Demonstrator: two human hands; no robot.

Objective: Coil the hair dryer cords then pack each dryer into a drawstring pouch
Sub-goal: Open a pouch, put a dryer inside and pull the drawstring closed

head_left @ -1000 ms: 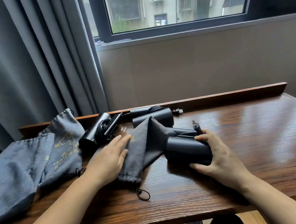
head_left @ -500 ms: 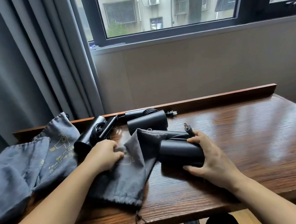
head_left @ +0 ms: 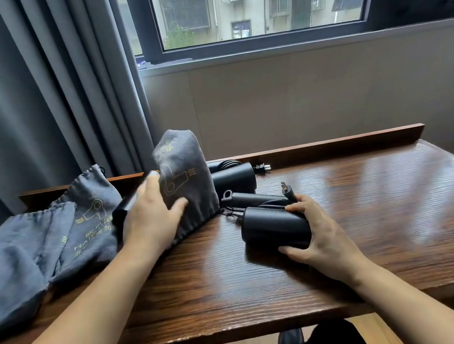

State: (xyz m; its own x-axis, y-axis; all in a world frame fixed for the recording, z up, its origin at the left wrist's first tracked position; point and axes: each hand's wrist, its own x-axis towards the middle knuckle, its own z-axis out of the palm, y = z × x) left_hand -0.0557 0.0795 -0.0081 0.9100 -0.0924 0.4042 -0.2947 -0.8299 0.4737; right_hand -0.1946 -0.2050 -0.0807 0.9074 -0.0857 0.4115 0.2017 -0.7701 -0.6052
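Up at table level, the left hand (head_left: 152, 225) grips a grey drawstring pouch (head_left: 184, 177), lifted with its closed end up; its contents cannot be told. The right hand (head_left: 319, 236) clasps a black hair dryer (head_left: 273, 227) lying on the wooden table (head_left: 369, 210). Two more pouches (head_left: 56, 240) lie left, and a second dryer (head_left: 234, 181) sits behind.

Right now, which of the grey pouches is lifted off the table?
The pouch in the left hand, standing up mid-table; the other pouches lie flat at the left.
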